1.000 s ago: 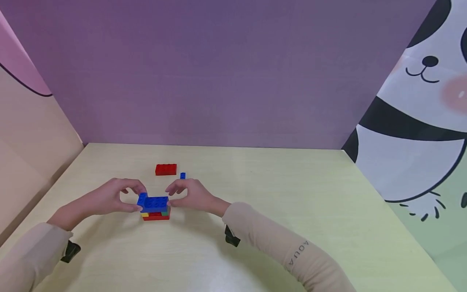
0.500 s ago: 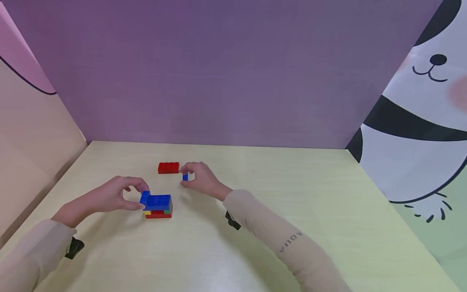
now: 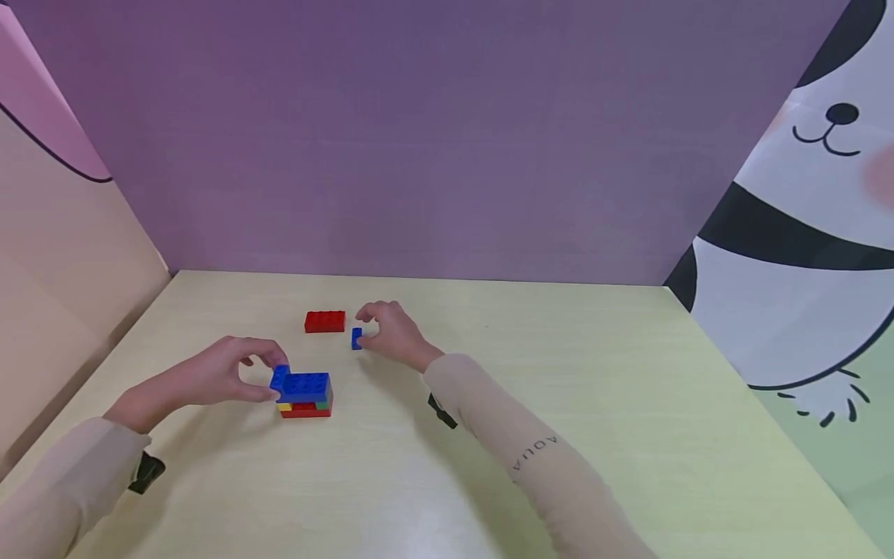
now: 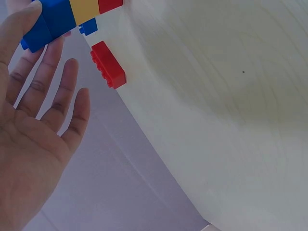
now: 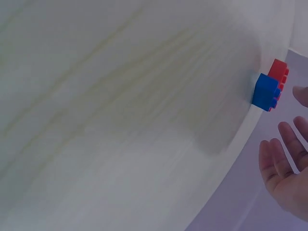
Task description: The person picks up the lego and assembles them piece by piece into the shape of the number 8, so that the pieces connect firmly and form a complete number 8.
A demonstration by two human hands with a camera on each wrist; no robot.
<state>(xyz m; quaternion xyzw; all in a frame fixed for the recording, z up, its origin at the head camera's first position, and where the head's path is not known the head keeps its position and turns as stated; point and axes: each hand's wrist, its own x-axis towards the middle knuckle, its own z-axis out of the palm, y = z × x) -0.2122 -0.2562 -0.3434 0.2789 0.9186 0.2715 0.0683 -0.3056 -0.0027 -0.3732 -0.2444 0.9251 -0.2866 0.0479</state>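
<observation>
A stack of toy building bricks stands left of centre in the head view: red [image 3: 306, 414] at the bottom, yellow [image 3: 283, 407] and green [image 3: 323, 404] pieces in the middle, a long blue brick [image 3: 307, 387] across them. A narrow blue brick [image 3: 280, 377] sits on its left end. My left hand [image 3: 199, 376] pinches that end between thumb and forefinger; its other fingers extend loosely in the left wrist view. My right hand [image 3: 396, 335] is spread beside a small blue brick [image 3: 357, 338] on the table, thumb close to it. In the right wrist view this hand holds nothing.
Behind the stack a red brick [image 3: 324, 321] lies on the pale table [image 3: 559, 388], just left of the small blue brick. A purple wall [image 3: 419, 155] rises at the table's far edge. Patterned panels flank both sides, one with a panda [image 3: 789, 326].
My right hand has left the stack's right end and moved away to the small blue brick. Its fingers came around that brick, then spread apart. My left hand stays at the stack.
</observation>
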